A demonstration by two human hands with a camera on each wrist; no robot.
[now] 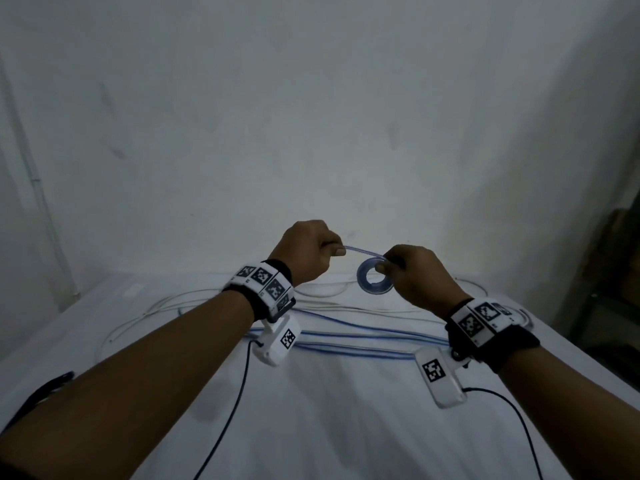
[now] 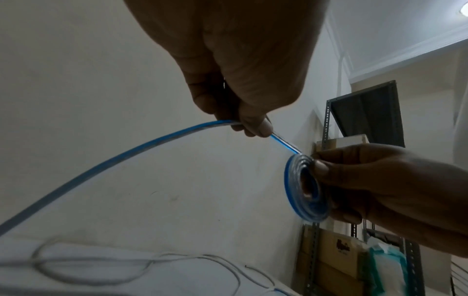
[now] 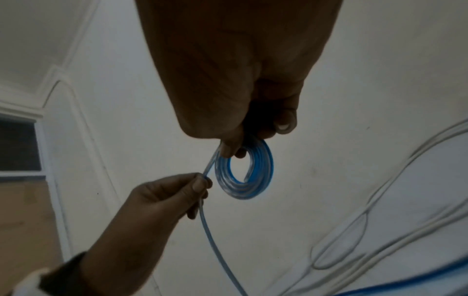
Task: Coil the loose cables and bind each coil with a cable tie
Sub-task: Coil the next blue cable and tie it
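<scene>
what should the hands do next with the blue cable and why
Probably lay one more turn: the left hand should feed its pinched stretch of blue cable round the small coil that the right hand grips. Much blue cable lies loose on the table, so binding seems premature.

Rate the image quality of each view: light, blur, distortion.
Head view: dim, corners darkened, left hand and blue coil fairly sharp. Left wrist view: underexposed palm, white cables below blurred, shelf lines bowed. Right wrist view: right hand in shadow, wall trim curved, edges smeared.
</scene>
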